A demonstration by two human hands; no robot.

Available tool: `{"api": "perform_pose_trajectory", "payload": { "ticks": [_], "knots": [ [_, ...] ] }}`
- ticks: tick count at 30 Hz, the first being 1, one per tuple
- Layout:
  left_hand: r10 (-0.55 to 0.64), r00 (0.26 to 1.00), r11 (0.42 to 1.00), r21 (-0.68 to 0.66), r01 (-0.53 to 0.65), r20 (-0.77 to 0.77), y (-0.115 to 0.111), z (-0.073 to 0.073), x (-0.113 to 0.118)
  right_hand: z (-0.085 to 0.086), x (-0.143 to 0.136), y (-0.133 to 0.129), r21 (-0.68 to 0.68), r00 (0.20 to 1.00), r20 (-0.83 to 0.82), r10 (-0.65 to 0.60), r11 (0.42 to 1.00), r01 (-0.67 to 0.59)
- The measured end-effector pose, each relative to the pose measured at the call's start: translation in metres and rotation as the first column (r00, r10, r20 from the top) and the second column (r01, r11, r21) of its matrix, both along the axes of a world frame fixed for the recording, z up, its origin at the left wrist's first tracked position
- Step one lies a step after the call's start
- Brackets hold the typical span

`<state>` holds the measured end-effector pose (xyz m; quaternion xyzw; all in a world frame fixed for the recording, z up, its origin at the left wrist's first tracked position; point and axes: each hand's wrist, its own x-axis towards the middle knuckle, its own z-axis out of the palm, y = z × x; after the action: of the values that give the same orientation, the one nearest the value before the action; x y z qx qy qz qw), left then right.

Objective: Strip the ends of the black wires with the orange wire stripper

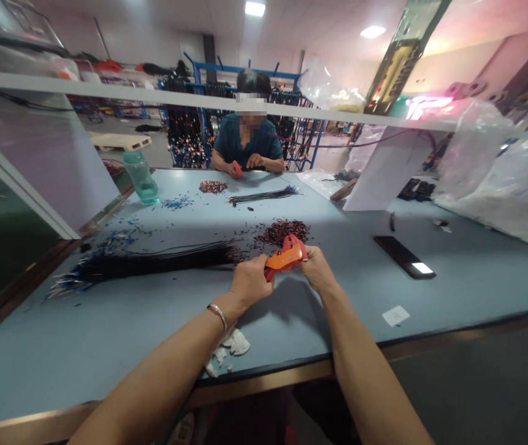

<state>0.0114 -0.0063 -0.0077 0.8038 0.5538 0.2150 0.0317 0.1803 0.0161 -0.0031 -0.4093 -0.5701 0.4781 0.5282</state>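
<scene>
Fingers of my left hand (252, 281) are wrapped round the handles of an orange and red hand tool (286, 258), held above the table near its middle. My right hand (315, 267) is closed at the tool's red head; whatever its fingers pinch there is too small to make out. Just behind the tool lies a pile of small dark and copper-coloured pieces (282, 232). To the left a thick bundle of black wires (152, 262) stretches across the table, its far-left ends blue and white.
Across the table (143, 334) sits a person (249, 139) with an orange tool. A green bottle (141, 178) stands at the back left. A phone (404, 256) and a white card (396, 316) lie right; crumpled tissue (236, 342) lies near the front edge.
</scene>
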Motion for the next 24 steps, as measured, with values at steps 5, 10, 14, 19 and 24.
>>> {"api": "perform_pose_trajectory", "payload": {
  "ticks": [5,10,14,19,24],
  "knots": [
    [0.012,1.000,0.998,-0.065,-0.014,-0.023,-0.0020,0.0044,0.0015,0.0010,-0.0021,-0.0003,-0.017,1.000,-0.029,-0.006,1.000,0.006],
    [0.020,0.999,0.995,-0.098,-0.023,-0.029,-0.0022,0.0064,0.0025,0.0007,-0.0027,0.0004,-0.019,1.000,-0.023,-0.009,1.000,0.009],
    [0.026,0.999,0.993,-0.118,-0.029,-0.022,-0.0017,0.0059,0.0030,0.0019,-0.0029,-0.0004,-0.017,1.000,-0.018,0.008,1.000,-0.008],
    [0.015,1.000,0.994,-0.112,-0.015,-0.001,-0.0010,0.0045,0.0029,0.0046,-0.0038,-0.0025,-0.001,1.000,0.017,0.016,1.000,-0.016],
    [0.012,1.000,0.994,-0.106,-0.012,-0.003,-0.0003,0.0030,0.0019,0.0074,-0.0046,-0.0030,-0.006,0.999,-0.005,0.047,0.999,-0.047]
  ]
}}
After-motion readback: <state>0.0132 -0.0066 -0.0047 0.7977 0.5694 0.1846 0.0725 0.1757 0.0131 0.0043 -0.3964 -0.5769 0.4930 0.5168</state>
